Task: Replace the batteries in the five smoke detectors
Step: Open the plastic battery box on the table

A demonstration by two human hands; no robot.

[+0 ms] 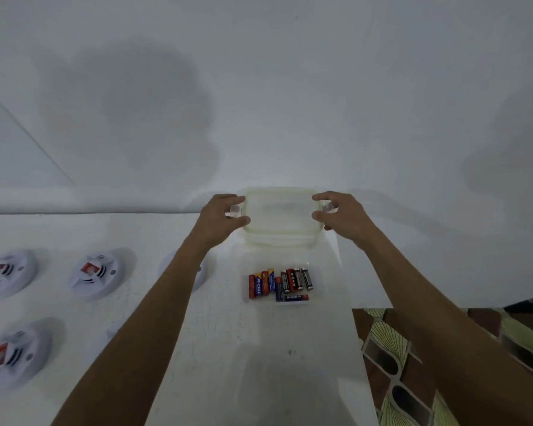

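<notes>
Left hand point(220, 218): fingers curled round the left short edge of a translucent lid point(280, 216), thumb on the near side, fingertips over the side clip; gripping.
Right hand point(340, 215): mirrored grip on the lid's right short edge, thumb and forefinger clamped either side of the rim.
Lid: rounded rectangle, cloudy plastic with a yellowish rim band; held between both hands above the far part of the table, roughly level, near the wall.
Clear container point(317, 265): shallow, see-through plastic tub, open on the table just below and nearer than the lid; walls faint, hard to trace.
Batteries point(279, 284): small cylinders lying on the tub floor in a loose cluster; left group orange-red and blue wrapped, right group black and red with silvery ends, one lying crosswise at the near side. Exact count unclear.
Smoke detectors: round white plastic discs with slotted vents and a red-and-white label, resting on the table left of the arms. One at far left point(6, 272), one beside it point(96, 273), one nearer the camera point(16, 353); a fourth point(202, 273) mostly hidden behind the left forearm.
Table point(228, 364): matte white, smooth, right edge straight.
Wall point(290, 87): plain white, soft grey shadows.
Floor point(413, 364): patterned tile, brown and pale green fan shapes, beyond the table's right edge.
</notes>
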